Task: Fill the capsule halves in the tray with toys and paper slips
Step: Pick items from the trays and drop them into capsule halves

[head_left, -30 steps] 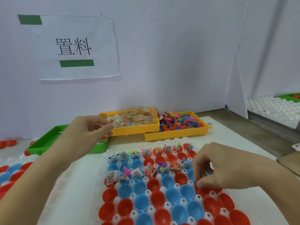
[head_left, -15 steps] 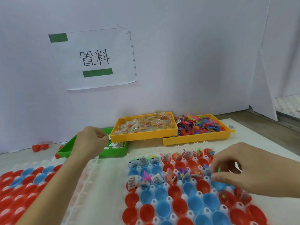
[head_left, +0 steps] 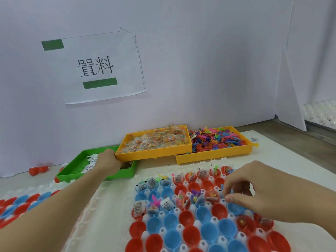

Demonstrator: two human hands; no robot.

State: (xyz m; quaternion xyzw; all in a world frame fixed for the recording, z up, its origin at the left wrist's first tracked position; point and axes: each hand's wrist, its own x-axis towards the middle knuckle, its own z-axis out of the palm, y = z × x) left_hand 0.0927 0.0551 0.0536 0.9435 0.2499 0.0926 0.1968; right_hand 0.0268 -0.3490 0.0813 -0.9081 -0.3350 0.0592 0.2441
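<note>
A white tray [head_left: 103, 195] holds rows of red and blue capsule halves [head_left: 171, 221]. The far rows contain paper slips and small toys; the near halves are bare. My right hand [head_left: 254, 191] hovers over the tray's right side, fingers curled down and thumb above a blue half. Whatever it may hold is hidden. My left hand [head_left: 107, 163] reaches into the green tray [head_left: 69, 171] among the paper slips [head_left: 91, 160]. Its fingers are hidden behind the back of the hand.
Two yellow trays stand at the wall: one with clear packets of coloured bits [head_left: 154, 140], one with small colourful toys [head_left: 218, 139]. Another tray of capsule halves [head_left: 21, 202] lies at the left, with loose red capsules [head_left: 38, 170] behind it. White partitions close the back and right.
My left hand has moved forward and down into the green tray. My right hand has drawn back slightly from the far rows. The view has swung left.
</note>
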